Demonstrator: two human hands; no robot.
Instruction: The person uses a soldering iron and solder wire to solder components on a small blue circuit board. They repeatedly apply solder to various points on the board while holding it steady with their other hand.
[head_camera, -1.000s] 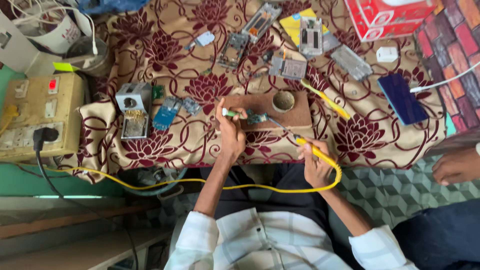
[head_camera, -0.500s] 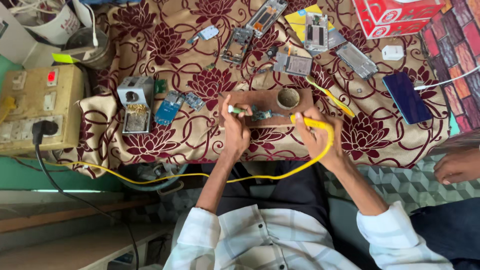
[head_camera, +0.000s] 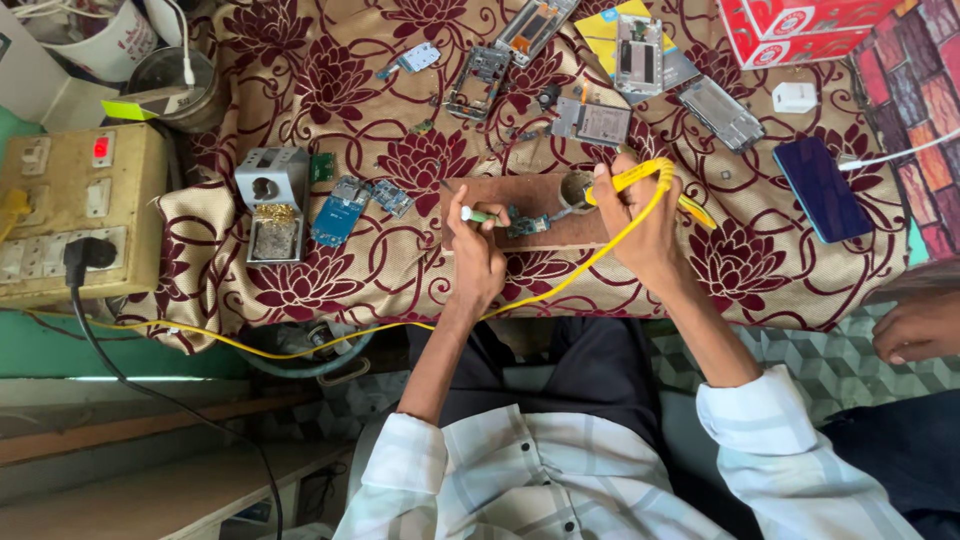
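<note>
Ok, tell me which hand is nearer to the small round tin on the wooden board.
Right. The right hand holds a yellow soldering iron right beside the round tin; the left hand is farther off, left of it, gripping a green-handled tool.

red box (head_camera: 800, 25) cropped, iron tip (head_camera: 585, 200) hidden

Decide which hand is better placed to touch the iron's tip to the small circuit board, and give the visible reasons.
Right. The right hand already grips the yellow soldering iron, its tip angled toward the small circuit board on the wooden block. The left hand is occupied pinching a thin green-handled tool beside the board.
</note>
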